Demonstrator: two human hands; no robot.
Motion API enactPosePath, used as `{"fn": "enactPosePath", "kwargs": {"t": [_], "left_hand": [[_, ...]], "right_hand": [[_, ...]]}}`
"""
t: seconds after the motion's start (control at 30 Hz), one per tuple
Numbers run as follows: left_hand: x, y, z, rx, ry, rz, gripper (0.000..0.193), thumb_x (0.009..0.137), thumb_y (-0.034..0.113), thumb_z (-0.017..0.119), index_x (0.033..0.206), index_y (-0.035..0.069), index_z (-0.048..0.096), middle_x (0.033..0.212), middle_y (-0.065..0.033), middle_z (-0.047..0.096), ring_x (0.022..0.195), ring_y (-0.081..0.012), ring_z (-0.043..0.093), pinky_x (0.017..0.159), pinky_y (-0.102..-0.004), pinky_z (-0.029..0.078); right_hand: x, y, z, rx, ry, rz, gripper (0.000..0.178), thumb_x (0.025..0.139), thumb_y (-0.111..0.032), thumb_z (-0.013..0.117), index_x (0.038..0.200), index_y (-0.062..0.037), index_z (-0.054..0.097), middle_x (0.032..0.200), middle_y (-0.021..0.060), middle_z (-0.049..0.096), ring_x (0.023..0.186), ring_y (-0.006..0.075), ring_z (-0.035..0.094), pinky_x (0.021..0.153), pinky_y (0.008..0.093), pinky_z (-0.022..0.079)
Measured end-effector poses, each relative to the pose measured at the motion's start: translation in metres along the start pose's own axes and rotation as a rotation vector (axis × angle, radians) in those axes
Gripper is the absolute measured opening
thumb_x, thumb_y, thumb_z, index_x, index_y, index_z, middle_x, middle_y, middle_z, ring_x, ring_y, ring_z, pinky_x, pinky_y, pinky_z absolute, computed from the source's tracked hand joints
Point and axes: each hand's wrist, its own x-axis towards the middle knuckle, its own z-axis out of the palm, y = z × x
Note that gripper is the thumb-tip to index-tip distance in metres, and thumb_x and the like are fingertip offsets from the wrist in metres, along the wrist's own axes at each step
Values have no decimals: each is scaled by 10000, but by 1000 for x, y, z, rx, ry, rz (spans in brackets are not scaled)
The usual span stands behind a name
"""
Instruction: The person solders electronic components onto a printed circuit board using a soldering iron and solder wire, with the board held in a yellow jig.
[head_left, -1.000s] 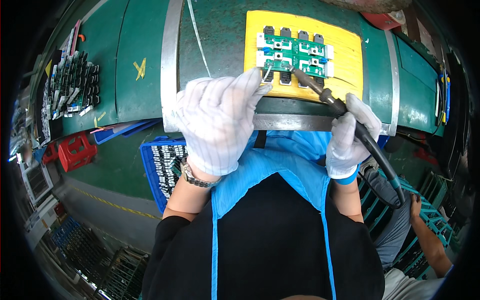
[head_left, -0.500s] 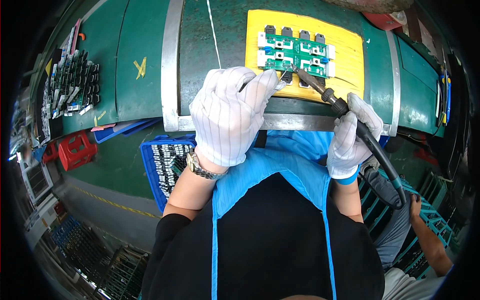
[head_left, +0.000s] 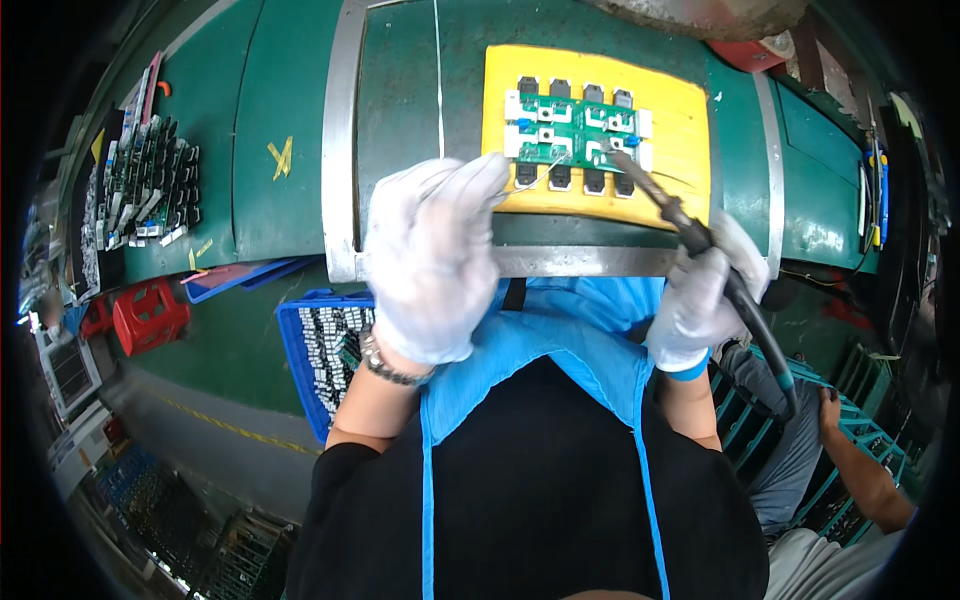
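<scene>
A green circuit board [head_left: 572,130] with black parts along its edges lies on a yellow pad [head_left: 670,120] on the green bench. My right hand [head_left: 700,290], in a white glove, grips a soldering iron [head_left: 660,200] whose tip rests on the board's right half. My left hand [head_left: 435,260], also gloved, pinches a thin solder wire [head_left: 438,70] that runs up and away over the bench; its fingertips sit at the pad's lower left edge.
A metal frame [head_left: 338,150] borders the work plate. A rack of circuit boards [head_left: 150,180] stands at the far left. A blue crate [head_left: 315,350] of small parts and a red bin [head_left: 145,315] sit below the bench. Another person's arm [head_left: 860,470] shows at lower right.
The soldering iron tip has moved from the board's lower left toward its right half. My left hand has drawn back and down a little with the wire.
</scene>
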Motion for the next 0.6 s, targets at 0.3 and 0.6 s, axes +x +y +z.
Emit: {"fn": "enactPosePath", "kwargs": {"t": [0.3, 0.6], "left_hand": [[-6, -12, -26, -111, -101, -213, 154, 836, -15, 694, 983, 32, 701, 928, -73, 725, 854, -193, 679, 753, -277, 533], [-9, -13, -23, -88, -185, -68, 132, 843, 40, 713, 968, 67, 679, 907, -65, 706, 842, -227, 641, 781, -327, 503]], "right_hand": [[125, 3, -43, -929, -173, -672, 255, 932, -17, 642, 1182, 31, 629, 1146, 161, 676, 979, 206, 650, 910, 338, 506], [15, -6, 2, -100, 226, -194, 555, 951, -492, 601, 1137, 31, 578, 953, 135, 635, 703, 100, 607, 599, 197, 481]]}}
